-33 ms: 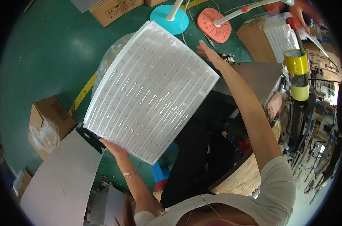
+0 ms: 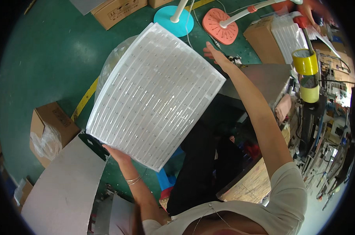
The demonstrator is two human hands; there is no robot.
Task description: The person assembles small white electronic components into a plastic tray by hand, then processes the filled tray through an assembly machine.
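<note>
A large, flat white pack (image 2: 154, 94) tilts in front of me, made of narrow parallel strips dotted with small marks and shining like clear plastic film. My left hand (image 2: 117, 153) grips its near left edge, thumb in sight and the other fingers hidden. Beside the pack's far right edge is my right hand (image 2: 213, 54), its fingers stretched out; whether the palm touches the edge I cannot tell. A crumpled clear plastic bag (image 2: 114, 58) shows behind the pack's left side.
Grey tabletops (image 2: 68, 180) flank me. A cardboard box (image 2: 54, 119) with plastic stands at left. Beyond the pack are a blue round stand base (image 2: 167, 19) and a coral one (image 2: 220, 29). Yellow tape (image 2: 305, 62) hangs on a post at right. Another person's arm (image 2: 313, 19) shows far right.
Almost nothing differs. The pack and my right hand sit very slightly further left, and the surroundings have shifted a little with the view.
</note>
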